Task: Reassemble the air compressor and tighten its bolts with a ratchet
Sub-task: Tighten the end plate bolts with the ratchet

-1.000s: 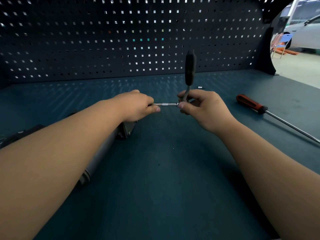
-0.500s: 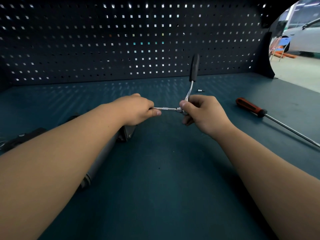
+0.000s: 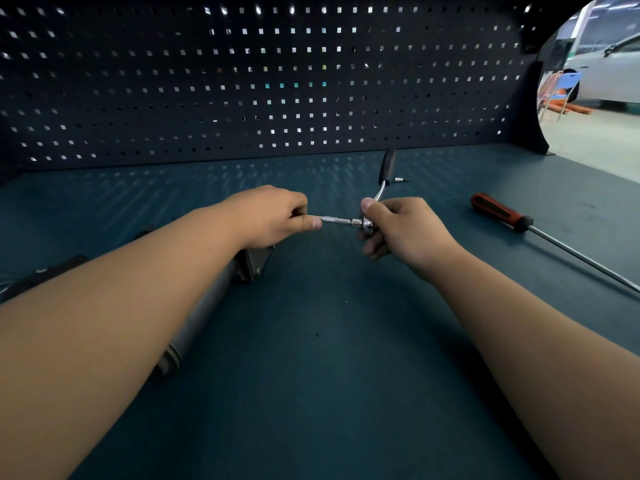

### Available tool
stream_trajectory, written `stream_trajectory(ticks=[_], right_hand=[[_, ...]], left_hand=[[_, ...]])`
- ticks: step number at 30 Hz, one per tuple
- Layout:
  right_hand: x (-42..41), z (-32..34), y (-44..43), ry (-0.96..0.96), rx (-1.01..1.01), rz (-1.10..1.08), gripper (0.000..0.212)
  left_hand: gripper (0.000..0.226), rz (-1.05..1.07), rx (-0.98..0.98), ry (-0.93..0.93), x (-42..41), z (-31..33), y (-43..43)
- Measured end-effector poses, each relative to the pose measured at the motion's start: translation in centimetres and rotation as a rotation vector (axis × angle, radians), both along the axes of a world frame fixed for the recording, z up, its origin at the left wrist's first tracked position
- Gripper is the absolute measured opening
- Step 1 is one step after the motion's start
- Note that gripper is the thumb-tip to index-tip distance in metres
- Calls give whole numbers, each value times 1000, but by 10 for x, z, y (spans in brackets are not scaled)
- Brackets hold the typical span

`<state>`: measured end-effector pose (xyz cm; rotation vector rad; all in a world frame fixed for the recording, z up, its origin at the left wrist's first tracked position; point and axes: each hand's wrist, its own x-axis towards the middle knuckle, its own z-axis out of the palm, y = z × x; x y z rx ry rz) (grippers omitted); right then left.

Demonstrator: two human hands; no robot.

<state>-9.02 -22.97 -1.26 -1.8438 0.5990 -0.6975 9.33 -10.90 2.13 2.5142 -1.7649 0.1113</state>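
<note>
Above the dark teal tabletop [image 3: 329, 393], the right hand [image 3: 405, 233] grips the head of a chrome ratchet with a black grip [image 3: 385, 169]. Its fingers [image 3: 370, 206] are curled round the head, so the handle rises up and away toward the dark perforated pegboard [image 3: 242, 105]. A slim chrome extension bar [image 3: 337, 221] runs level from the ratchet head to the left hand [image 3: 270, 216], whose curled fingers [image 3: 310, 223] pinch the bar's far end. Whatever sits at that tip is hidden inside the hand. The grey metal cylinder of the air compressor [image 3: 204, 306] lies on the tabletop beneath the left forearm, largely covered by it, with its squared end showing just below the left hand. A small chrome socket [image 3: 400, 179] lies on the tabletop behind the right hand, seen just right of the ratchet's grip. A long screwdriver with a red-and-black handle [image 3: 498, 212] lies well apart to the right.
</note>
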Motion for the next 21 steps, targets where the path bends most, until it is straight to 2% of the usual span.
stream_trajectory(ticks=[5, 9, 13, 17, 21], right_hand=[[0, -3, -4, 38, -55, -5, 31], [-2, -1, -5, -49, -188, -6, 9], [-6, 2, -4, -87, -404, -4, 25], [-3, 2, -2, -91, -230, 2, 9], [-1, 2, 0, -29, -87, -15, 30]], left_hand=[[41, -4, 12, -41, 0, 0, -1], [42, 12, 24, -39, 1, 0, -3], [39, 10, -17, 10, 2, 0, -3], [39, 3, -24, 4, 3, 0, -2], [41, -12, -61, 37, 5, 0, 0]])
